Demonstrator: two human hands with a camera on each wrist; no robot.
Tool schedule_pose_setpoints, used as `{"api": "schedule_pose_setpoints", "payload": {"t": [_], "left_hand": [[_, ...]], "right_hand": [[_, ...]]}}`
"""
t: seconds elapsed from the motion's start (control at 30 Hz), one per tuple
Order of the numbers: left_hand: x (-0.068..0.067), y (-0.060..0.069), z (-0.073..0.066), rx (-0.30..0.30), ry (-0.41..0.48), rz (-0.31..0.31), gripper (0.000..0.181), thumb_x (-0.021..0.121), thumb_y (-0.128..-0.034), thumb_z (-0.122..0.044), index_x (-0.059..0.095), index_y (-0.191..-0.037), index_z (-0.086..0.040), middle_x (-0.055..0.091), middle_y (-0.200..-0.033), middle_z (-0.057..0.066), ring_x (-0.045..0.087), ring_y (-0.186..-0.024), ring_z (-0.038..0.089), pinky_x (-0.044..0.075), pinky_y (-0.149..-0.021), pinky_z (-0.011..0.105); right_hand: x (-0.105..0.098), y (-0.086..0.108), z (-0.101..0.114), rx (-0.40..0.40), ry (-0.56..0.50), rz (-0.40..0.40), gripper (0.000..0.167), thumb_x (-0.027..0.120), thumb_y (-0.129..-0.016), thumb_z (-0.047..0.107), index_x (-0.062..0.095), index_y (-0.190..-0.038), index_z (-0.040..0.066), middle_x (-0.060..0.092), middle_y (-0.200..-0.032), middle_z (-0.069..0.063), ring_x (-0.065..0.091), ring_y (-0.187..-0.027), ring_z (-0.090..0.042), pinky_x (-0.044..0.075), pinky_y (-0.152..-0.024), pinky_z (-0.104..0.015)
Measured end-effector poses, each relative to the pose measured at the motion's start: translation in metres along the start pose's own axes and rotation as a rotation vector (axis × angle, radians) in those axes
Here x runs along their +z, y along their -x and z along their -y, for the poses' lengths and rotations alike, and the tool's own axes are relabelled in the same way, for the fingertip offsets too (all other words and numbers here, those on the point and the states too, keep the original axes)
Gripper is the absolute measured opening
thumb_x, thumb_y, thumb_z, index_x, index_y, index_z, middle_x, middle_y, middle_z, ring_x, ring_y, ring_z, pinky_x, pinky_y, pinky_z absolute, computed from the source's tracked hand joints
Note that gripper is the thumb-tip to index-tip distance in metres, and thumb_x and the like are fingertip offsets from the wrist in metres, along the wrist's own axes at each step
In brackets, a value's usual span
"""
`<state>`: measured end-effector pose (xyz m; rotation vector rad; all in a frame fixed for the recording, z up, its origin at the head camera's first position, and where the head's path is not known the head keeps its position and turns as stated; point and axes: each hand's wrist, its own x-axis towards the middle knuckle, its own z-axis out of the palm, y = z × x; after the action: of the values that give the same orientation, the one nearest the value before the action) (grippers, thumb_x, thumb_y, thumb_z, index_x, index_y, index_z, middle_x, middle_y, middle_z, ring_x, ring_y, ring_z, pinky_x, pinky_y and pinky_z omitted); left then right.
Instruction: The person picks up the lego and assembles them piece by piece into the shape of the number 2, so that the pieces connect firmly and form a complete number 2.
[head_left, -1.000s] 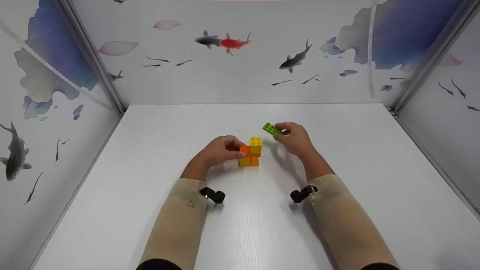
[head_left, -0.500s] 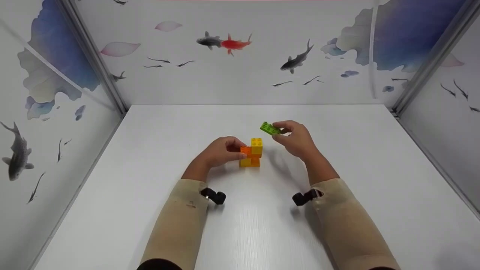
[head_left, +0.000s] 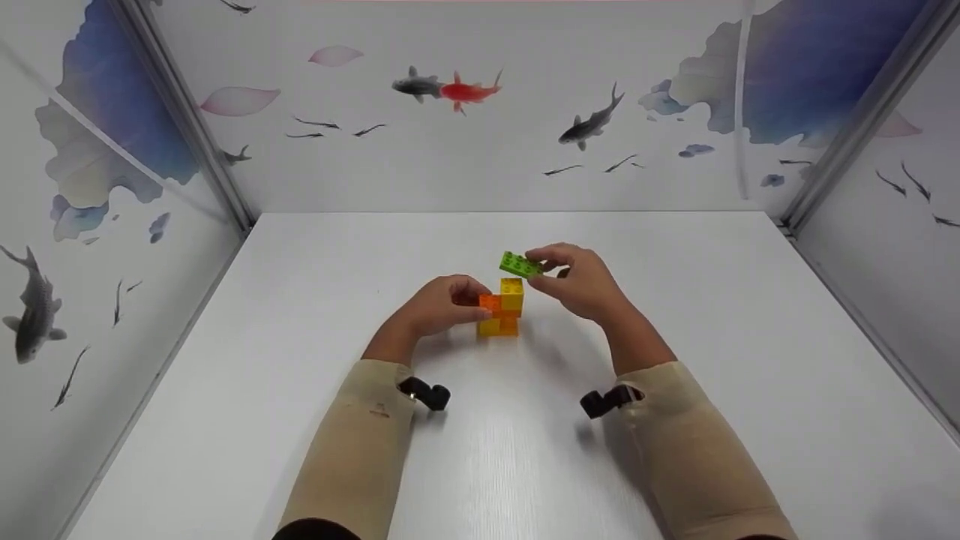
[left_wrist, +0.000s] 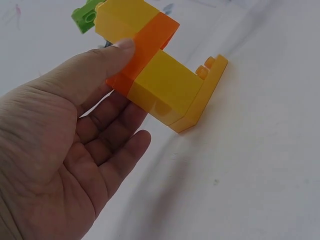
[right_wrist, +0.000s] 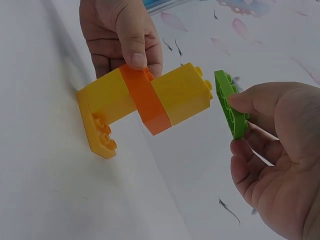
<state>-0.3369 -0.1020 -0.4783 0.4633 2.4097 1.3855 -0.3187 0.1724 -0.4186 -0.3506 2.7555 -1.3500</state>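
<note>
A stack of toy building blocks stands on the white table. From the bottom it has a flat light-orange plate, a yellow block, a darker orange block and a yellow block with studs on top. My left hand pinches the orange block at its left end, thumb in front. Above and slightly behind the top yellow block, my right hand pinches a flat green block between thumb and fingers. In the right wrist view a small gap separates the green block from the yellow studs.
The white table is enclosed by a printed back wall and side walls with fish and petal pictures. Black wrist cameras stick out inward from both sleeves, low over the table.
My right hand has moved left and slightly down with the green block, from beside the stack to over its top. My left hand keeps its hold on the orange block.
</note>
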Motion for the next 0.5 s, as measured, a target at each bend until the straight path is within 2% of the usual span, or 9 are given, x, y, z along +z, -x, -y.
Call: {"api": "schedule_pose_setpoints", "payload": {"t": [0.37, 0.5], "left_hand": [[0.0001, 0.0, 0.0008, 0.001, -0.005, -0.003, 0.03, 0.084, -0.0932, -0.039, 0.074, -0.119, -0.027, 0.073, -0.122, -0.002, 0.066, -0.114, 0.021, 0.056, -0.107, 0.04], [0.0003, 0.0008, 0.0009, 0.018, 0.01, -0.006, 0.03, 0.085, -0.0932, -0.037, 0.074, -0.118, -0.025, 0.074, -0.121, -0.001, 0.067, -0.114, 0.021, 0.056, -0.105, 0.039]], "right_hand": [[0.0087, 0.0037, 0.0054, -0.074, -0.004, 0.039, 0.033, 0.078, -0.098, 0.024, 0.076, -0.132, 0.024, 0.072, -0.133, 0.002, 0.063, -0.13, -0.033, 0.055, -0.112, -0.045], [0.0108, 0.0052, 0.0079, -0.112, 0.01, 0.047, 0.033, 0.077, -0.098, 0.023, 0.076, -0.131, 0.023, 0.073, -0.132, 0.003, 0.064, -0.126, -0.028, 0.056, -0.109, -0.045]]}}
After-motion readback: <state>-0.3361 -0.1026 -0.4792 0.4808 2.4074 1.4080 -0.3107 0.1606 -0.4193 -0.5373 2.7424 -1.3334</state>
